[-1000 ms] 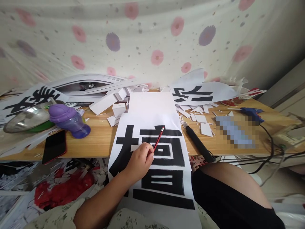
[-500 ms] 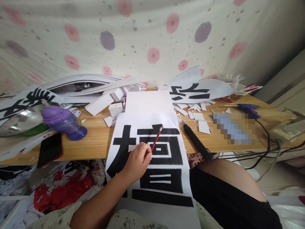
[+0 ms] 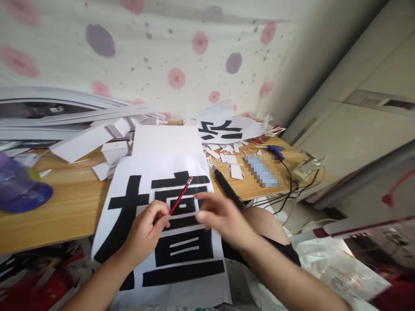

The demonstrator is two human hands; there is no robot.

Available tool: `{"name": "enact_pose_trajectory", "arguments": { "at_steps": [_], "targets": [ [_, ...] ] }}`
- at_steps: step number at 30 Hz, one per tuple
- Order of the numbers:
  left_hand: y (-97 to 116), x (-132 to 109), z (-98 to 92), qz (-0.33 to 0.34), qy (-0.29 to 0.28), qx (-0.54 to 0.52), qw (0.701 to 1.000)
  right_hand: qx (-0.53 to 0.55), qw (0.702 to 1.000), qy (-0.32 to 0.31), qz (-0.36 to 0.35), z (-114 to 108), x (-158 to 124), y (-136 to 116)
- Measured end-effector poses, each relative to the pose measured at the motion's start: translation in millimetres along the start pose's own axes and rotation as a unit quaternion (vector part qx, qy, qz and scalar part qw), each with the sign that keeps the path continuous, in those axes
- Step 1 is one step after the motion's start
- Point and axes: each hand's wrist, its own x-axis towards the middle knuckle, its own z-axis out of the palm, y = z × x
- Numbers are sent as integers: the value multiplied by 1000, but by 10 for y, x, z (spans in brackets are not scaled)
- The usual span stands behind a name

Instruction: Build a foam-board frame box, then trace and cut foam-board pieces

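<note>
The left hand (image 3: 145,231) pinches a slim red pencil (image 3: 180,196), its long axis slanting up-right. The right hand (image 3: 222,218), blurred and loosely spread, hovers beside it over smooth printed paper (image 3: 162,142).

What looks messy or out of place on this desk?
Scattered white offcuts litter the desk beside the black knife, and the printed sheet hangs over the front edge under the left hand holding a pencil.
</note>
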Motion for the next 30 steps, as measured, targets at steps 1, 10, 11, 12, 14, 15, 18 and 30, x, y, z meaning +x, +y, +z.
{"name": "enact_pose_trajectory", "arguments": {
  "at_steps": [1, 10, 11, 12, 14, 15, 18, 30],
  "targets": [
    [-4, 5, -13, 19, -3, -4, 1000, 14, 1000, -10, 17, 69, 31, 27],
    [-141, -18, -45, 114, -22, 78, 990, 105, 992, -46, -53, 315, 219, 153],
    [-166, -25, -38, 129, -17, 109, 985, 74, 993, -36, -87, 242, 170, 125],
    [-188, -30, -29, 148, -18, 143, 978, 16, 991, -29, -132, 161, 115, 99],
    [-211, -31, -4, 198, -34, 219, 955, -164, 959, -12, -230, 3, -2, 71],
    [-211, -29, 14, 225, -47, 262, 937, -255, 930, -4, -266, -62, -61, 78],
    [-176, -22, 78, 284, -77, 389, 873, -431, 854, 32, -291, -160, -247, 182],
    [-138, -41, 212, 279, -97, 499, 814, -338, 927, 162, 21, -45, -704, 522]
  ]
}}
